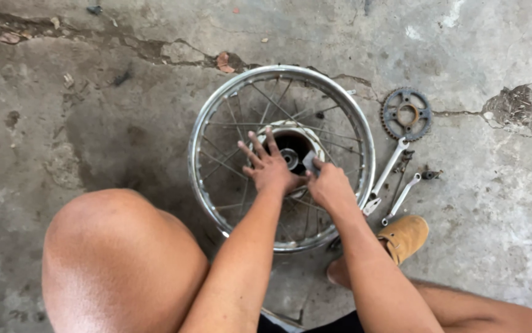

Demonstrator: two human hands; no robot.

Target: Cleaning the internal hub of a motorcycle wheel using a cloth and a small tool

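Currently the chrome spoked motorcycle wheel rim (364, 132) lies flat on the cracked grey concrete floor (93, 123), approx. centre of view, w/ its pale metal hub drum (281, 137) facing up. Left hand (270, 166) rests palm-down on the hub's near-left edge, fingers (256, 143) spread open and extended over the drum rim toward the dark bore; it grips nothing. Right hand (327, 184) sits just beside it, on the hub's near-right edge, thumb and forefinger pinched on a small flat grey piece (309, 160) held at the drum lip, next to the central bearing (290, 158). Piece lies between the two hands, touching right fingertips only; what it is, cannot tell. Outside the rim, right side: dark rusty toothed sprocket (406, 113) flat on floor; below it two silver wrenches (388, 169) lying diagonally, side by side, near a few small dark fasteners (429, 175). Tan suede shoe (405, 237) is planted just beside the rim's near-right edge; bare knee (115, 246) in foreground, left of the rim.
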